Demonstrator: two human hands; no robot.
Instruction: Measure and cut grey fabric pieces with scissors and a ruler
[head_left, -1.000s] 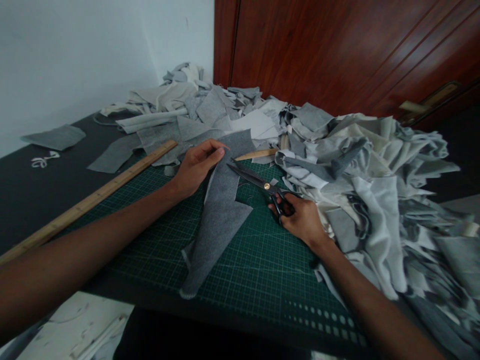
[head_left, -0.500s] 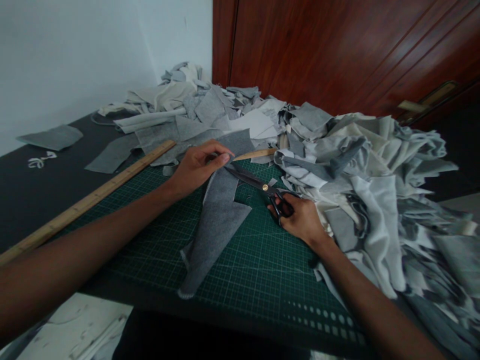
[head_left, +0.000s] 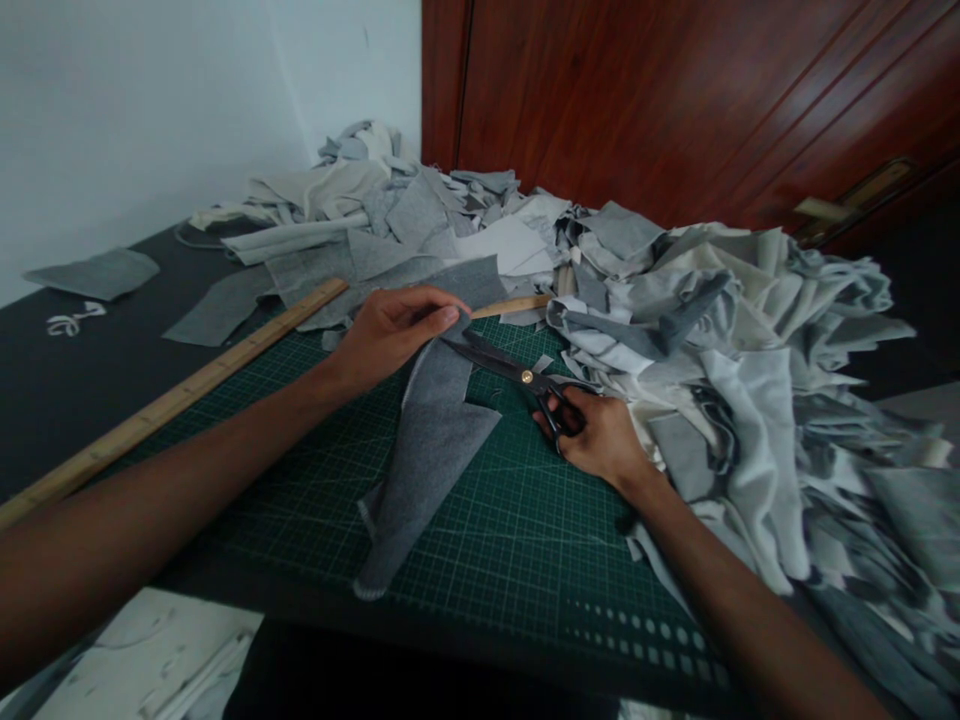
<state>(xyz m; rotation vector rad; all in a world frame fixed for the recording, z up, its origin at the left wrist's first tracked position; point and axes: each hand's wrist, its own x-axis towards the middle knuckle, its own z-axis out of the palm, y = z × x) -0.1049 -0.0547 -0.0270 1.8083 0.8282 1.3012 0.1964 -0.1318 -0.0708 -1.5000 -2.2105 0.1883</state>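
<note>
Left hand [head_left: 397, 335]: fingers pinch a raised fold of grey cloth [head_left: 439, 430] lying on the cutting mat [head_left: 525, 540]. Right hand [head_left: 604, 437]: fingers wrap the handles of scissors [head_left: 527, 377]. Caution: the blades lie just beside the left fingertips; a slip could nick skin. A slack fold could bunch between the blades.

Dim, cool, diffuse light is palest on the far-left wall [head_left: 150, 100] and faintly glossy on the door [head_left: 660, 90]. A small glint marks the scissors [head_left: 527, 377]. Near, shadow darkens under the table [head_left: 75, 380]; lens distortion stretches the forearms [head_left: 187, 480], and the fabric heap [head_left: 750, 400] blurs at right.
</note>
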